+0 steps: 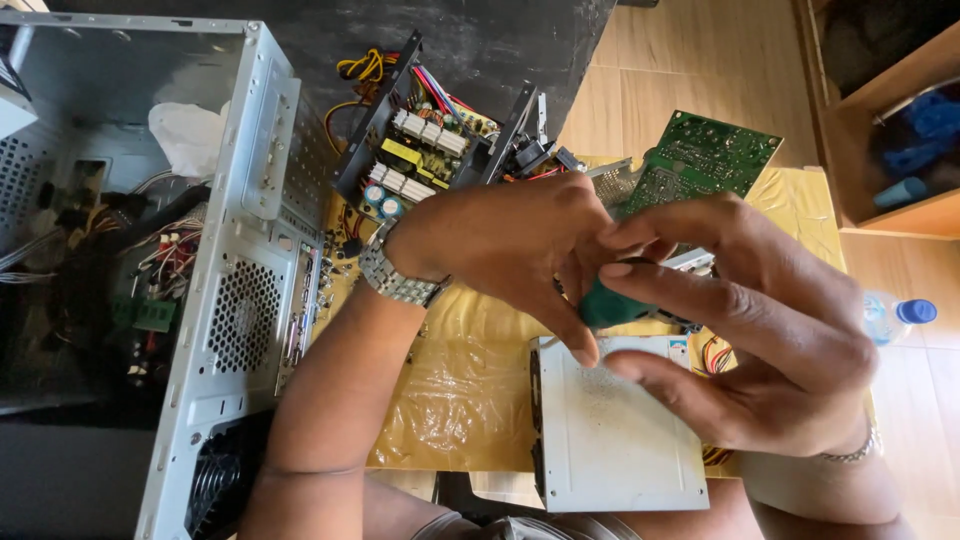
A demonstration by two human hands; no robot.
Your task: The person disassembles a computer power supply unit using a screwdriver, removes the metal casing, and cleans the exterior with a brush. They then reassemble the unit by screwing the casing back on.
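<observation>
Plainly, the opened computer case (215, 290) lay on its side at the table's left edge, interior exposed. The closed grey power supply (615, 430) sat at the near edge. Above it, left hand (510, 245) and right hand (740, 320) pinched a green-handled tool (612, 305), its tip hidden by fingers.

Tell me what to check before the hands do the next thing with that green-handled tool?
1. Both hands on tool: left hand and right hand pinch the green-handled tool: ok.
2. Tool tip visible: hidden by fingers: cannot tell.
3. Grey metal box lies flat under the hands: ok.
4. Green circuit board apart from the hands: ok.
5. Open computer case out of the way: ok.
</observation>
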